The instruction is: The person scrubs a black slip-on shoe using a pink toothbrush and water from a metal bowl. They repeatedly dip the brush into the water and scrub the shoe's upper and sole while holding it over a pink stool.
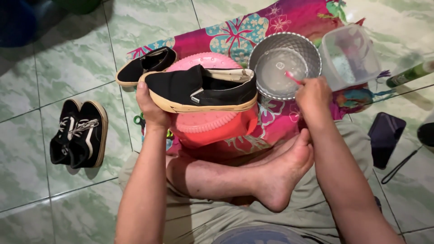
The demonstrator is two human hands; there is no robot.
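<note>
I see the black slip-on shoe lying sideways, its long axis left to right, toe at the left.

My left hand grips its toe over the upturned pink basin; my right hand is closed on a pink toothbrush, bristles in the metal bowl.

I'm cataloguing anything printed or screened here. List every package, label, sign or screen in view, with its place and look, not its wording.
Phone: flat on the tiled floor at right, a dark rectangle with its screen off.
Shoe label: small pale tab on the side of the black slip-on shoe held by the left hand.
Green bottle: lying at the right edge, a slim cylinder with a printed label, partly cut off.
No signs.
</note>
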